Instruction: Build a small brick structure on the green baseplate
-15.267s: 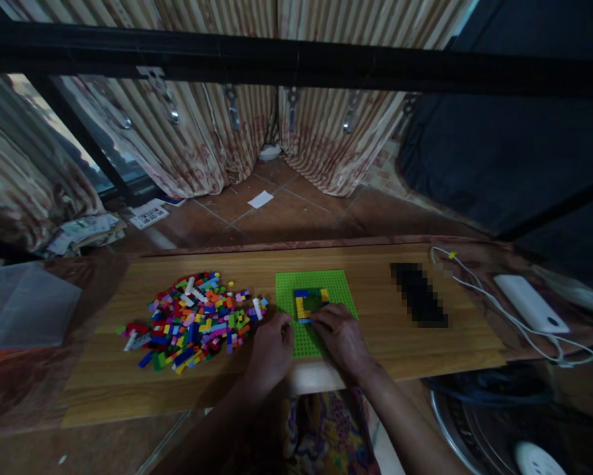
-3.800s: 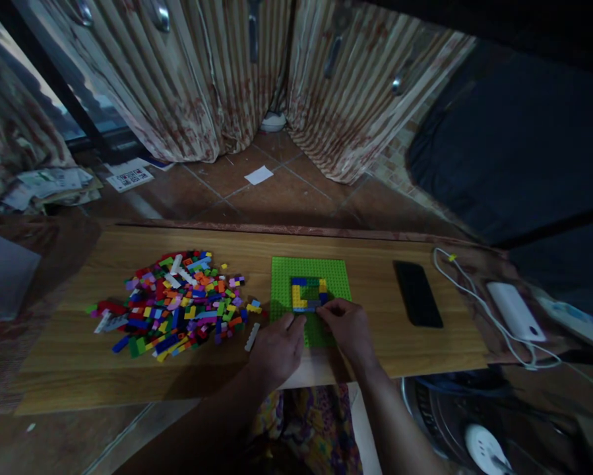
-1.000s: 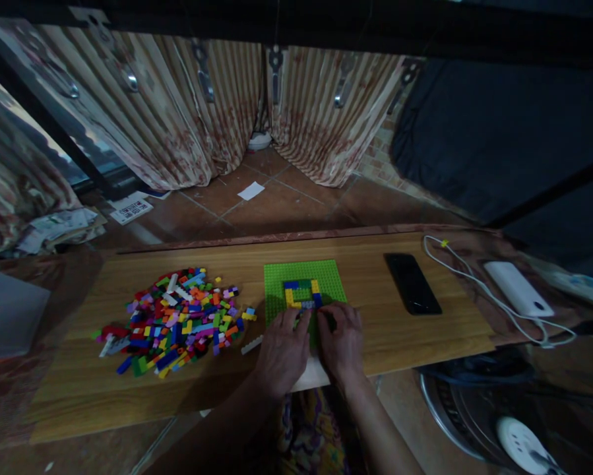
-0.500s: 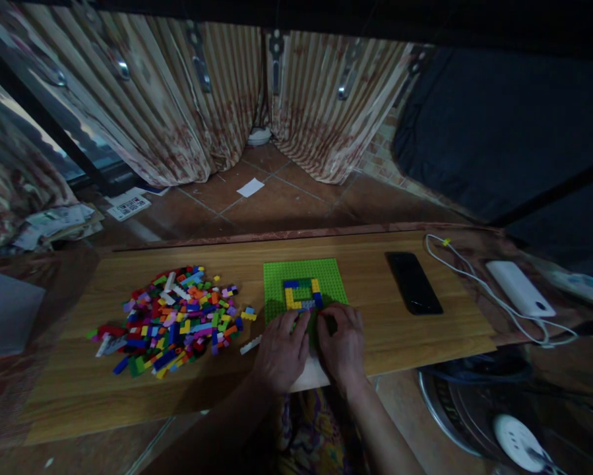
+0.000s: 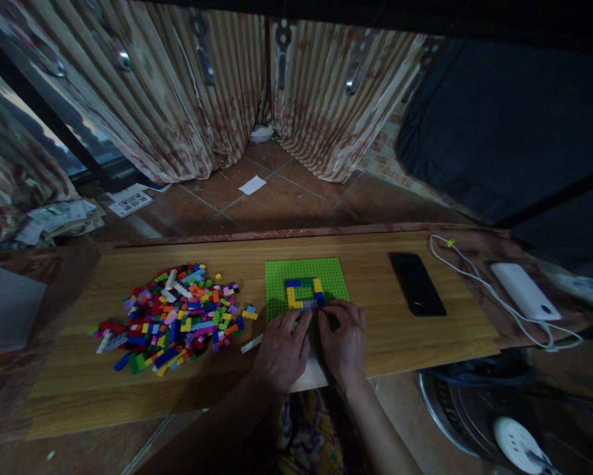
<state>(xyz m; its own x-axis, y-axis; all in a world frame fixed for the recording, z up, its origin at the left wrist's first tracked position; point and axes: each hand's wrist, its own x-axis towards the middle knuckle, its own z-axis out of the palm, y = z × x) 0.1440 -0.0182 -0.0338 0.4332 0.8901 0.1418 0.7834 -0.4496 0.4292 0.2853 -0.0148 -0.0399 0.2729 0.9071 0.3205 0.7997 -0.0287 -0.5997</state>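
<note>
Head view: both hands are at the near side of a green plate (image 5: 303, 268) that lies flat on the counter (image 5: 368, 287). Clock directions run from the middle of that plate, with 12 pointing away from the person. On it sits a brick frame (image 5: 290, 295), a low rectangle around a bare green middle: blue at its 11 o'clock corner, dark green along the 12 o'clock side, yellow at 1, blue at 4, grey-blue along the 6 o'clock side, yellow down the 9 o'clock side.

The left hand (image 5: 282, 349) is at 7 o'clock, palm down, its fingers close together and their tips near the frame's near side; I cannot tell whether they hold anything. The right hand (image 5: 344, 340) is at 5 o'clock, thumb and forefinger curled towards each other by the frame's near corner; whether a brick is pinched between them I cannot tell.

A long white brick (image 5: 251, 344) lies at 8 o'clock, just beside the left hand. Further out, between 8 and 9, spreads a pile (image 5: 182, 316) of loose mixed-colour bricks. At 3 o'clock a black phone (image 5: 417, 284) lies flat on the counter, and beyond it, off the counter, a white box (image 5: 525, 291). A sheet of paper (image 5: 252, 185) lies on the floor at 11 o'clock, with striped curtains (image 5: 316, 99) hanging at 12
</note>
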